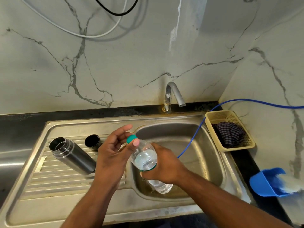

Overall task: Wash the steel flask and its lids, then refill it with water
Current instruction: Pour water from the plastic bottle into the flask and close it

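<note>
The steel flask (72,155) stands open and lidless on the ribbed drainboard at the left. A black lid (93,142) sits just behind it. Over the basin I hold a clear plastic water bottle (145,159), tilted with its neck up and to the left. My right hand (164,165) grips the bottle's body. My left hand (113,148) pinches the bottle's green cap (131,138) between thumb and fingers. A second lid is not visible.
The steel sink (205,162) lies under the bottle, with a tap (172,94) behind it. A blue hose (195,135) runs into the basin. A beige basket (230,130) with a checked cloth sits at the right; a blue scoop (266,183) lies further forward.
</note>
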Tool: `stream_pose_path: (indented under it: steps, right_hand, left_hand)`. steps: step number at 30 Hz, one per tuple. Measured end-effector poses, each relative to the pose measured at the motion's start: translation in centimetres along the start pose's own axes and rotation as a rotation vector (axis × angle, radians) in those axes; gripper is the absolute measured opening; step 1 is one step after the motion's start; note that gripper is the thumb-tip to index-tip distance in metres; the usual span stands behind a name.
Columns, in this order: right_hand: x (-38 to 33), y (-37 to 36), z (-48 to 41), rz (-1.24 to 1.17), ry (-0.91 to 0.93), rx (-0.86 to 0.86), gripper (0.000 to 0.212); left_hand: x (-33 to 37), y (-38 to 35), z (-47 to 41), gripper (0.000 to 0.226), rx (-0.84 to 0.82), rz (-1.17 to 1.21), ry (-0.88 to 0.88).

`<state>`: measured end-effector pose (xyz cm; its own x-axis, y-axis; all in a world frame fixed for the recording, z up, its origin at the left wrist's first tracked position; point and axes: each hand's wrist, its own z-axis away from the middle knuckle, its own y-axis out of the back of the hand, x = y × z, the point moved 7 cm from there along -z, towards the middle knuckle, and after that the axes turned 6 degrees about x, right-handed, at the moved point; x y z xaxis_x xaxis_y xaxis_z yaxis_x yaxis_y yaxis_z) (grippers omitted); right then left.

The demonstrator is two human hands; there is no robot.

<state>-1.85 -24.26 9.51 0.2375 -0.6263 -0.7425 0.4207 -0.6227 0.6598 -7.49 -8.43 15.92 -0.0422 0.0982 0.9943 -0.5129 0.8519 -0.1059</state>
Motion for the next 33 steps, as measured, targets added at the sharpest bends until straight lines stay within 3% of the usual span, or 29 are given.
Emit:
stream_pose_path:
  steps: [8, 13, 16, 21, 24, 30, 33]
  right_hand:
    - [-0.8, 1.7, -0.1, -0.037, 0.096, -0.268, 0.068]
    - [-1.2, 1.7, -0.6, -0.050, 0.128, -0.334, 0.070]
    - [-1.3, 1.6, -1.2, -0.083, 0.116, -0.326, 0.068]
    - [-1.4, 1.4, -3.8, -0.010, 0.073, -0.227, 0.083]
    - [-2.3, 1.6, -6.4, 0.049, 0.058, -0.174, 0.083]
    - [-6.4, 0.6, -14.5, 0.063, 0.122, -0.053, 0.093]
    - [-9.3, -1.3, -18.6, 0.011, 0.160, -0.040, 0.084]
  left_hand:
    - [2.3, -1.6, 0.4, 0.035, -0.428, -0.229, -0.157]
    - [2.9, -1.9, -0.6, 0.036, -0.545, -0.349, -0.241]
    - [2.2, -1.8, -1.1, 0.030, -0.487, -0.305, -0.228]
    - [1.0, 0.9, -1.9, 0.046, -0.165, -0.363, -0.249]
    - [0.9, 3.3, -1.6, 0.042, -0.010, -0.415, -0.275]
    - [-3.7, 7.2, -0.9, 0.025, 0.021, -0.426, -0.138]
    - [-6.5, 9.1, -0.4, 0.023, 0.041, -0.448, -0.056]
